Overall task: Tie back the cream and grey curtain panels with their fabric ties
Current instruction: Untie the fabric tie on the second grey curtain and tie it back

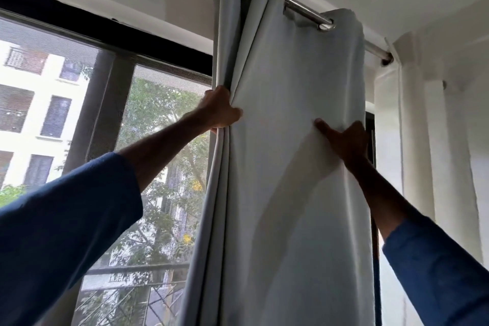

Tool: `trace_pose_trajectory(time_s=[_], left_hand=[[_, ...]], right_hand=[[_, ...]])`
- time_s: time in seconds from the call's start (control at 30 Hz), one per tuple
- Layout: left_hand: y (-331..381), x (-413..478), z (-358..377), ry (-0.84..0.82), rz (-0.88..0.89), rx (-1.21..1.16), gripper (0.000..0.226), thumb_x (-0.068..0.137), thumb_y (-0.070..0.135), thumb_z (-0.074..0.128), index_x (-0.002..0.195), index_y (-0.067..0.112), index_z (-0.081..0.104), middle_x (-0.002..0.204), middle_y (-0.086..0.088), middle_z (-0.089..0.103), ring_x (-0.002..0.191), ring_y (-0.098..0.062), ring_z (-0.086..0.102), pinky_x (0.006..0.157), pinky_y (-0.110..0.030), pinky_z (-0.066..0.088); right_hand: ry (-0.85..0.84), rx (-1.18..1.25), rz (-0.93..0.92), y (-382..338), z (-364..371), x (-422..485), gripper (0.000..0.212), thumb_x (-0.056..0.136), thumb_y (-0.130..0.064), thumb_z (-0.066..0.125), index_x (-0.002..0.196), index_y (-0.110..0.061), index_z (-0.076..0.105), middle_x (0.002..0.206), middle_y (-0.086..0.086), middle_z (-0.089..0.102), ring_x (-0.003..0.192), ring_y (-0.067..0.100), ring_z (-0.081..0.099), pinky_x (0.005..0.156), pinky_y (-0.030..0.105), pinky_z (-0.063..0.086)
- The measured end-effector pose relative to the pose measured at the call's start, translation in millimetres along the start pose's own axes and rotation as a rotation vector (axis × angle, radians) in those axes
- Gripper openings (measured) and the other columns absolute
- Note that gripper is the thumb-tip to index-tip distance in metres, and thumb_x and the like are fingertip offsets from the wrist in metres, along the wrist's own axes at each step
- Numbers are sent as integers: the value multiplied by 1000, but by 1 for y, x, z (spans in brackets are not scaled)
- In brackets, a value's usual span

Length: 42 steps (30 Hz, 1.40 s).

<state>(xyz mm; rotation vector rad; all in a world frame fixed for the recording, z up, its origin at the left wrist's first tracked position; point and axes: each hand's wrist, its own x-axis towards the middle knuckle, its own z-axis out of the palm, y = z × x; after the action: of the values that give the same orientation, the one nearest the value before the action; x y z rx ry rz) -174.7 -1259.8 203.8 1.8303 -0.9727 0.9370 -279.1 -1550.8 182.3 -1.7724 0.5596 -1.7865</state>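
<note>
Grey curtain (291,153): hangs by its eyelets from the steel rod (304,9), bunched at the right side of the window (158,127). From my remote feed, I judge it is being gathered into a column narrow enough for a tie.
Left hand (223,111): fingers curled round the stacked folds at the curtain's left edge, thumb in front. The grip looks meant to keep the pleats together.
Right hand (346,143): thumb laid across the front of the cloth, fingers wrapped round the right edge and hidden behind it. It pinches that edge, apparently to draw it toward the folds.
Cream panel (412,140): hangs loose just right of the curtain, by the wall, untouched.
Tie: none in view; neither panel is bound yet.
Next: I would close the two edges together before reaching for a tie.
</note>
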Motion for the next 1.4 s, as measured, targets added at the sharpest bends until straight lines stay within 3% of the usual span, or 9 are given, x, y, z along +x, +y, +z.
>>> trace_pose_trajectory(time_s=[0.13,0.23,0.43,0.57,0.77,1.0,1.1,1.23,1.4], left_hand=[[-4,0,-2,0,-9,-22,47,90,32,71,117,-2,54,124,-25,57,107,-41,62,74,-37,54],[-7,1,-4,1,-2,-26,44,90,32,70,114,0,53,121,-22,56,102,-38,62,58,-29,48],[-11,3,-4,-6,6,-12,43,91,31,70,111,-4,55,117,-25,58,90,-37,62,43,-31,48],[-4,0,-1,-13,13,3,38,92,27,69,109,-6,59,118,-26,61,100,-39,66,62,-34,55],[-7,5,-12,-87,-25,145,21,96,8,53,102,-11,59,104,-30,67,79,-43,72,37,-39,52],[-10,-1,-20,-100,34,125,19,95,21,60,95,2,58,83,-17,63,59,-29,63,26,-22,41],[-8,-1,-17,-108,48,127,20,96,22,59,95,3,53,85,-16,60,56,-27,60,26,-22,40],[-7,-2,-13,-100,50,112,31,97,25,59,110,-1,50,99,-17,56,70,-32,65,31,-26,48],[-1,-1,-6,-123,69,130,21,94,18,58,85,3,47,102,-31,61,63,-34,65,31,-28,48]], right_hand=[[-22,-150,-149,1,12,2,63,71,-70,72,86,-9,70,96,13,69,108,35,64,77,34,47],[49,-157,-225,-9,14,-4,47,70,-47,59,45,-11,43,48,6,43,68,39,66,54,28,30],[112,-75,-257,-54,26,-40,19,79,-20,66,89,-11,79,93,17,75,91,40,70,78,35,56],[94,-105,-367,-97,49,-72,19,73,-23,59,73,-8,71,66,19,60,77,36,70,61,25,33],[11,-66,-589,-157,83,-125,22,83,-28,58,76,-8,65,85,17,67,86,40,59,65,33,25],[70,169,-389,-137,84,-128,36,85,-42,63,63,-14,62,59,9,56,64,27,64,47,27,32],[43,294,-260,-123,80,-133,30,78,-52,71,88,-25,77,82,-7,77,85,16,73,69,25,50],[-23,268,-340,-104,79,-142,25,84,-42,66,79,-19,75,76,0,75,79,21,72,60,28,47],[-12,258,-464,-102,75,-146,36,88,-34,63,60,-12,57,55,9,59,56,24,62,53,28,39]])
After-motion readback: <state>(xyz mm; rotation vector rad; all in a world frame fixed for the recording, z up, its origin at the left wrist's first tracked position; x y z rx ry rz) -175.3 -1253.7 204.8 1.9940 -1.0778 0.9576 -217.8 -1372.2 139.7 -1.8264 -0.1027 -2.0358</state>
